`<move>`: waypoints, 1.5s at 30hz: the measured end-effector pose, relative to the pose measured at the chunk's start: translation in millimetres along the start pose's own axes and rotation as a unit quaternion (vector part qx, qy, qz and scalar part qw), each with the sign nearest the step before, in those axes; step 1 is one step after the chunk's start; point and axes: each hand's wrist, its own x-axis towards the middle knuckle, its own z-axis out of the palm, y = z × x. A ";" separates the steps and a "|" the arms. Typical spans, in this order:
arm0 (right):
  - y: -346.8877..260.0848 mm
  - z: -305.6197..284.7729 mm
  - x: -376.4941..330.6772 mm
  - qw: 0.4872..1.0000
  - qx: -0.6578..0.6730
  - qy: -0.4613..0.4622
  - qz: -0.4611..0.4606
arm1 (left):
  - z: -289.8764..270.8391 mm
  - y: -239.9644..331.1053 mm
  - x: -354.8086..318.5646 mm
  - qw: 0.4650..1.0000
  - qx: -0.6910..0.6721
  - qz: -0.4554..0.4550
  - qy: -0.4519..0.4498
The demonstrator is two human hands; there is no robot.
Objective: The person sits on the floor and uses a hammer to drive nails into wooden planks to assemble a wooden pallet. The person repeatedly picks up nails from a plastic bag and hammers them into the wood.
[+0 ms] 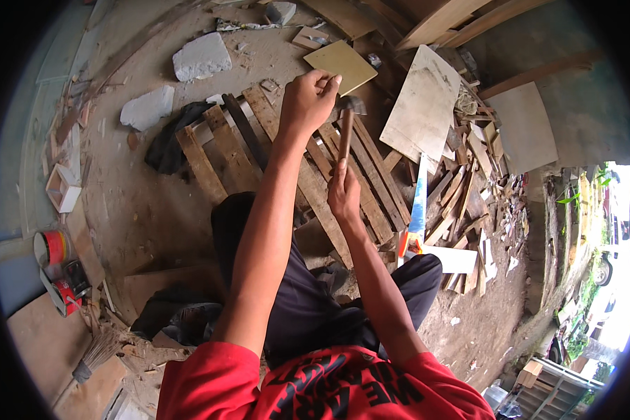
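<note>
My right hand (344, 190) is wrapped round the wooden handle of a hammer (346, 136). The hammer's dark head points away from me, just right of and nearer than my left fingers. Farther out, my left hand (309, 101) has its fingers closed, thumb against fingertips; whatever they hold, if anything, is too small to make out. That hand overlaps the near left corner of a tan square board (343, 64). Below both hands lies a pallet-like row of wooden slats (224, 150), partly hidden by my forearms.
A handsaw (418, 203) with an orange handle stands right of the slats. Beyond it lie a large pale panel (423, 105) and a heap of wood scraps (462, 203). White chunks (201, 57) rest at the far left. Red tins (63, 294) and a brush (94, 357) are at left.
</note>
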 end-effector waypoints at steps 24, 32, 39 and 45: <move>23.0 -6.4 -5.5 0.995 -0.090 0.023 -0.042 | 0.9 -2.1 5.9 1.000 -0.008 -0.001 0.019; 9.9 -9.8 -14.4 0.997 -0.045 0.026 -0.049 | 4.9 -15.6 11.8 1.000 -0.004 0.004 0.022; -8.3 -9.8 -22.7 0.997 -0.054 -0.016 0.050 | -1.3 -42.7 22.7 0.999 0.025 0.024 -0.006; 66.3 -139.5 -136.4 0.978 -0.167 -0.122 -0.006 | -8.2 -48.0 7.7 0.987 0.149 0.005 -0.053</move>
